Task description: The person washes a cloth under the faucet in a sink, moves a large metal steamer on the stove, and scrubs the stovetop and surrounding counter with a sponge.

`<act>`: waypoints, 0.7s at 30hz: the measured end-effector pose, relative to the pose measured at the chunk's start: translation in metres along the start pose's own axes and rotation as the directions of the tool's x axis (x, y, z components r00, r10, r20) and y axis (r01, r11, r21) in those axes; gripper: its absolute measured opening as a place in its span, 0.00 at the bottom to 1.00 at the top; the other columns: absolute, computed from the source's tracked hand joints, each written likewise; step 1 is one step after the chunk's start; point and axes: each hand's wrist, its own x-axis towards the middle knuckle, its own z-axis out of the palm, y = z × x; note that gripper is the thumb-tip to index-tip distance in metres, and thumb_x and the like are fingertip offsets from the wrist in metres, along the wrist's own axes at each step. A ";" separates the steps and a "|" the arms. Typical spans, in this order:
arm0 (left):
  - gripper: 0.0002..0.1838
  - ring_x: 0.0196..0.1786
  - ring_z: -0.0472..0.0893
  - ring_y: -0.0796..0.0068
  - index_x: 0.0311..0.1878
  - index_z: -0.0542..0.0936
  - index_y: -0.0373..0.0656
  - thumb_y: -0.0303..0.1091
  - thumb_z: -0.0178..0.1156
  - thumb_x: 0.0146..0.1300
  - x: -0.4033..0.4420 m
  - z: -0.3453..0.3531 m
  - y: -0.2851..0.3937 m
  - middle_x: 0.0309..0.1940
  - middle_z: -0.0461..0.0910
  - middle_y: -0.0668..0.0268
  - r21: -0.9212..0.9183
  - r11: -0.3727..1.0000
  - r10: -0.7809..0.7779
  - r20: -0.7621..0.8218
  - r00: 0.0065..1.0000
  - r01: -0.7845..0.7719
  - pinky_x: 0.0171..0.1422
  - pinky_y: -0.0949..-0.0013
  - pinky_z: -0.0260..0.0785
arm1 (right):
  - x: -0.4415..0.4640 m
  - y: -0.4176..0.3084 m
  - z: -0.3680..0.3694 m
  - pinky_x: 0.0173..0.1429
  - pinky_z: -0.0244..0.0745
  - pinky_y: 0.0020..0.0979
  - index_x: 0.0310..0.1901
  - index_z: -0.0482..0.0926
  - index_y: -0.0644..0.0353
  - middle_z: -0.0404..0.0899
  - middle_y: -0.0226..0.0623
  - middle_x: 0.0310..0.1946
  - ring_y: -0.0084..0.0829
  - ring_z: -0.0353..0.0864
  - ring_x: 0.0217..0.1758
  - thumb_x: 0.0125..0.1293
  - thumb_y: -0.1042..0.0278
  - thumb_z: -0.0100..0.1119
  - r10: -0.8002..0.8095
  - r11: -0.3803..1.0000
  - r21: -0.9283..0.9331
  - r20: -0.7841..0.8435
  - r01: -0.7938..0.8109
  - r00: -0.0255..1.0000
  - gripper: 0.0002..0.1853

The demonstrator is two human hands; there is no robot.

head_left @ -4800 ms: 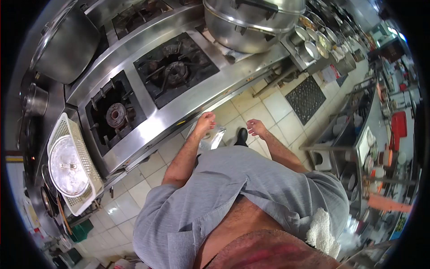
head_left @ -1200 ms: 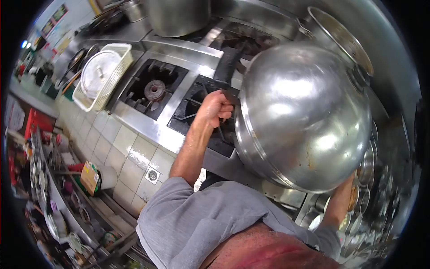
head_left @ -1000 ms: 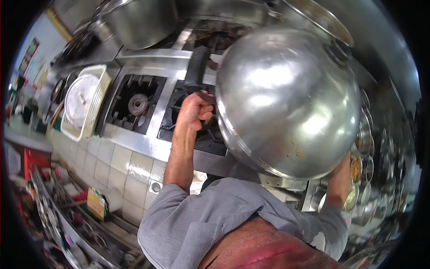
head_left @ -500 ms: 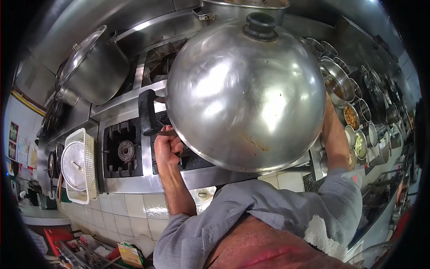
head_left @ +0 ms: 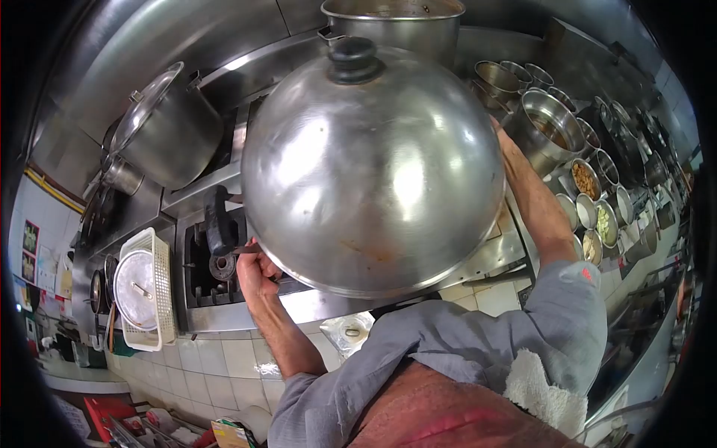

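A big domed steel lid [head_left: 373,179] with a black knob [head_left: 352,61] fills the middle of the view. From under its left rim sticks the black side handle [head_left: 219,221] of a pan, whose body the lid hides. My left hand [head_left: 258,278] is closed at the left rim, its curled fingers by the handle's lower metal bracket. Along the right side of the lid reaches my right arm, with the edge of my right hand [head_left: 499,134] at the far right rim; its fingers are hidden behind the dome.
Below is a gas stove with a burner [head_left: 222,266]. A tall lidded pot [head_left: 175,134] stands left, an open pot [head_left: 392,33] behind. A white plastic basket [head_left: 162,291] holds a round lid. Several steel containers, one with brown pieces [head_left: 584,181], crowd the right.
The lid and pan have shifted left across the stove with both hands, so the handle is now over the left burner. More of the right forearm shows. The view has turned slightly.
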 end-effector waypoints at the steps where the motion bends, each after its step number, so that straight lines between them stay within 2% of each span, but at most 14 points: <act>1: 0.02 0.10 0.52 0.88 0.29 0.69 0.47 0.27 0.48 0.57 -0.005 -0.005 0.004 0.12 0.56 0.80 -0.005 1.000 0.011 -0.026 1.000 -0.011 0.10 0.80 0.42 | 0.005 0.003 0.007 0.35 0.75 0.30 0.39 0.77 0.66 0.77 0.37 0.33 0.29 0.78 0.34 0.64 0.64 0.51 0.002 1.000 0.007 0.019 -0.002 1.000 0.13; 3: 0.04 0.11 0.53 0.89 0.31 0.69 0.45 0.25 0.46 0.55 -0.009 -0.018 0.008 0.13 0.57 0.79 0.027 0.999 0.023 -0.061 0.998 -0.022 0.10 0.81 0.42 | 0.014 0.008 0.020 0.34 0.75 0.30 0.39 0.77 0.66 0.77 0.37 0.33 0.29 0.78 0.33 0.64 0.64 0.51 0.000 1.000 0.023 0.058 -0.001 0.998 0.13; 4: 0.06 0.10 0.54 0.89 0.32 0.70 0.45 0.24 0.44 0.54 0.007 -0.050 0.006 0.13 0.58 0.79 -0.019 1.000 0.004 -0.065 0.998 -0.005 0.10 0.81 0.42 | 0.023 0.011 0.028 0.34 0.75 0.30 0.39 0.77 0.66 0.77 0.37 0.33 0.29 0.78 0.33 0.64 0.65 0.51 -0.006 1.000 0.028 0.080 0.004 0.997 0.12; 5: 0.06 0.10 0.55 0.89 0.34 0.71 0.44 0.25 0.44 0.54 0.001 -0.047 0.010 0.13 0.60 0.78 0.002 1.000 0.021 -0.143 0.990 -0.021 0.09 0.81 0.42 | 0.031 0.013 0.033 0.34 0.75 0.30 0.38 0.77 0.66 0.77 0.37 0.33 0.28 0.78 0.33 0.64 0.65 0.51 -0.010 0.999 0.037 0.098 0.007 0.995 0.12; 7: 0.07 0.10 0.55 0.89 0.34 0.72 0.42 0.24 0.45 0.54 -0.005 -0.049 0.019 0.14 0.63 0.77 0.049 0.997 0.065 -0.137 0.988 -0.059 0.09 0.82 0.43 | 0.048 0.014 0.048 0.34 0.75 0.30 0.38 0.78 0.66 0.76 0.37 0.32 0.28 0.78 0.33 0.64 0.65 0.51 -0.015 0.999 0.052 0.148 0.007 0.989 0.12; 10: 0.05 0.10 0.57 0.87 0.28 0.73 0.41 0.25 0.47 0.55 0.001 -0.084 0.027 0.14 0.66 0.74 0.006 1.000 0.027 -0.185 0.982 -0.026 0.10 0.81 0.46 | 0.077 0.025 0.065 0.33 0.75 0.30 0.38 0.78 0.66 0.76 0.37 0.32 0.28 0.77 0.32 0.63 0.66 0.52 -0.025 0.998 0.057 0.201 0.014 0.979 0.11; 12: 0.06 0.09 0.59 0.86 0.29 0.75 0.39 0.26 0.48 0.55 -0.011 -0.082 0.035 0.16 0.71 0.72 0.065 0.995 0.091 -0.277 0.957 -0.076 0.10 0.80 0.48 | 0.080 0.028 0.084 0.33 0.75 0.31 0.37 0.78 0.66 0.76 0.37 0.32 0.28 0.77 0.32 0.63 0.66 0.52 -0.023 0.998 0.056 0.219 0.010 0.975 0.11; 13: 0.07 0.09 0.59 0.85 0.29 0.76 0.38 0.26 0.48 0.55 -0.016 -0.085 0.038 0.16 0.72 0.71 0.070 0.992 0.119 -0.330 0.937 -0.102 0.10 0.80 0.47 | 0.077 0.025 0.102 0.32 0.76 0.29 0.36 0.77 0.67 0.76 0.36 0.30 0.28 0.77 0.29 0.63 0.68 0.51 0.006 0.995 0.098 0.189 -0.025 0.982 0.10; 14: 0.19 0.49 0.78 0.57 0.49 0.74 0.28 0.26 0.46 0.54 -0.017 -0.112 0.044 0.45 0.78 0.52 0.087 0.993 0.109 -0.339 0.934 -0.084 0.56 0.56 0.72 | 0.070 0.014 0.125 0.31 0.76 0.27 0.35 0.76 0.67 0.75 0.35 0.28 0.27 0.76 0.26 0.63 0.70 0.50 0.032 0.989 0.138 0.161 -0.055 0.986 0.09; 16: 0.19 0.48 0.78 0.58 0.49 0.73 0.28 0.26 0.46 0.54 -0.031 -0.118 0.051 0.45 0.78 0.52 0.085 0.990 0.139 -0.353 0.925 -0.117 0.54 0.57 0.72 | 0.075 0.007 0.155 0.30 0.77 0.26 0.34 0.75 0.67 0.74 0.34 0.26 0.26 0.75 0.23 0.63 0.72 0.50 0.063 0.980 0.178 0.141 -0.088 0.988 0.08; 17: 0.19 0.47 0.79 0.58 0.48 0.73 0.28 0.26 0.46 0.54 -0.038 -0.121 0.052 0.45 0.78 0.52 0.079 0.986 0.165 -0.367 0.916 -0.146 0.53 0.57 0.73 | 0.081 0.005 0.167 0.29 0.75 0.27 0.31 0.75 0.66 0.73 0.33 0.24 0.25 0.74 0.23 0.62 0.73 0.49 0.089 0.993 0.061 0.191 -0.102 0.978 0.07; 18: 0.19 0.48 0.78 0.58 0.48 0.73 0.28 0.26 0.47 0.53 -0.044 -0.127 0.055 0.46 0.77 0.52 0.024 0.993 0.119 -0.329 0.937 -0.117 0.54 0.56 0.73 | 0.087 0.006 0.180 0.27 0.74 0.29 0.29 0.75 0.64 0.71 0.32 0.22 0.25 0.73 0.22 0.60 0.74 0.49 0.121 0.992 -0.057 0.241 -0.111 0.963 0.06; 19: 0.19 0.48 0.78 0.58 0.48 0.73 0.28 0.26 0.47 0.53 -0.047 -0.127 0.057 0.46 0.77 0.52 0.024 0.992 0.122 -0.338 0.933 -0.121 0.54 0.56 0.73 | 0.093 0.004 0.192 0.27 0.74 0.29 0.29 0.75 0.64 0.71 0.32 0.22 0.25 0.73 0.22 0.60 0.74 0.49 0.125 0.992 -0.058 0.250 -0.114 0.960 0.06; 21: 0.18 0.42 0.80 0.61 0.44 0.75 0.29 0.27 0.48 0.49 -0.055 -0.119 0.057 0.41 0.79 0.56 0.010 0.988 0.142 -0.430 0.892 -0.153 0.46 0.61 0.76 | 0.101 0.002 0.208 0.27 0.70 0.32 0.25 0.75 0.63 0.71 0.31 0.21 0.25 0.73 0.24 0.57 0.75 0.49 0.146 0.980 -0.168 0.226 -0.109 0.963 0.06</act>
